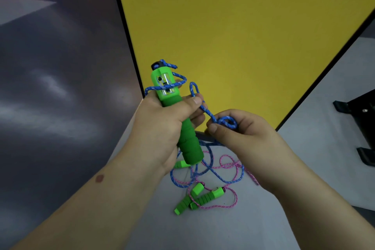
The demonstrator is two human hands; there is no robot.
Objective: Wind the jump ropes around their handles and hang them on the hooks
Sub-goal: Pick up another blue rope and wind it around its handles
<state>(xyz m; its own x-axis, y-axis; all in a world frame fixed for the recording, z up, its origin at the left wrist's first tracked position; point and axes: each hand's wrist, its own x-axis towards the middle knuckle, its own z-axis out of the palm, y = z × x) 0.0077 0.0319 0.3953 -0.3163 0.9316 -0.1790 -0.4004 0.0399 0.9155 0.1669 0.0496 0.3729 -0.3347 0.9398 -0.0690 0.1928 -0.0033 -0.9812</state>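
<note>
Winding of the blue rope (205, 110) around a green handle (183, 128) is being carried out above a grey surface (304, 158).

The green handle is being gripped upright in the left hand (162, 126), fingers curled round its foam grip; a loop of blue rope is being carried across its counter window near the top. The blue rope is being pinched in the right hand (241, 130), just beside the left thumb. The remaining blue rope is being left tangled with a pink rope (229, 165) on the grey surface below, where two more green handles (197, 198) are lying crossed. A yellow panel (243, 26) is being viewed behind the hands.
</note>
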